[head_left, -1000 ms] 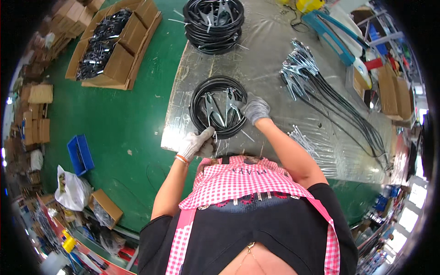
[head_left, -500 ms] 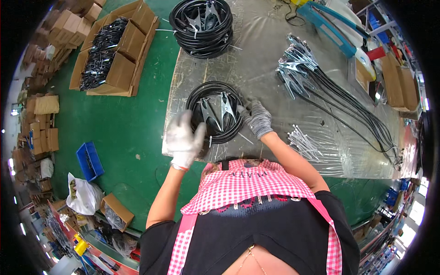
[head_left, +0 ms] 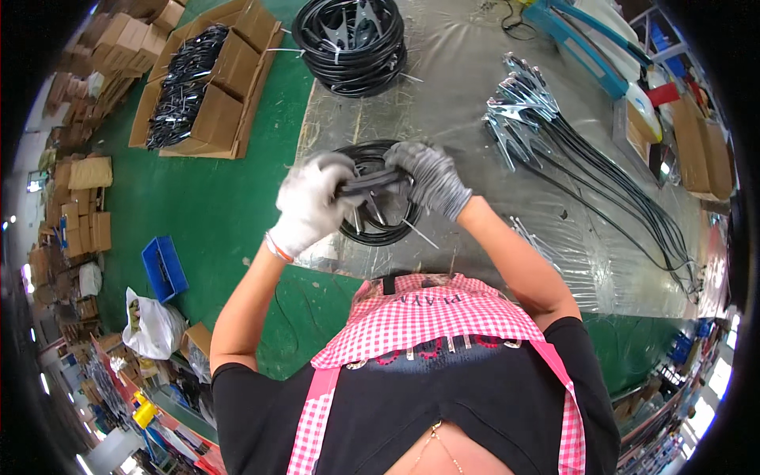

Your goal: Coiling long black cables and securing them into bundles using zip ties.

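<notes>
A coil of black cable lies near the front left of the table. Above its middle, my left hand, in a white glove, and my right hand, in a grey striped glove, both close around a dark length of black cable stretched between them. Motion smears the left fingers and part of that cable. Metal spring clamps inside the coil are mostly covered by the hands. A white cable tie sticks out at the coil's near right.
Behind stands a stack of cable coils with clamps. To the right lie cables with clamps and several loose white cable ties. A blue-green machine sits at the back right. Cartons of black cables stand beyond the table's left edge.
Both hands have moved inward from the coil's sides and closed over its middle. A dark length of cable now spans between them, hiding most of the clamps.
</notes>
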A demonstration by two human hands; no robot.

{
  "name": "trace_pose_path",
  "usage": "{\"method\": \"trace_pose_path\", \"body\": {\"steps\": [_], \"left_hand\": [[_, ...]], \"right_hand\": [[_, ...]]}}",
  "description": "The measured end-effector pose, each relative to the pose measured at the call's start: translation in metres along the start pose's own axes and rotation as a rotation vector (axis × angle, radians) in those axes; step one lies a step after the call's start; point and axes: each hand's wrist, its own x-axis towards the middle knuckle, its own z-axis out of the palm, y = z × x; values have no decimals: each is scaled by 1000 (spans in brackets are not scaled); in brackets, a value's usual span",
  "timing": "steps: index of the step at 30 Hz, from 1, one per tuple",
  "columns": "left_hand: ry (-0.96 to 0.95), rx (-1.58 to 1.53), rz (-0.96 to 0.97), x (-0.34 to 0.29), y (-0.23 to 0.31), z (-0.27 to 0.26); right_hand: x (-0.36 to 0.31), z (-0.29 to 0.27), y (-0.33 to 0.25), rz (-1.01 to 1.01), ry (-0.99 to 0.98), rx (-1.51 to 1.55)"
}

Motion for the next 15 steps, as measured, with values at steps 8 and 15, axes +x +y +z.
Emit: {"method": "trace_pose_path", "body": {"steps": [8,15], "left_hand": [[160,-523,-518,-8,-37,-10],[200,-233,-771,-69,-42,87]], "right_hand": [[24,-1,-12,481,-63,875],[-21,66,9,796,-27,74]]}}
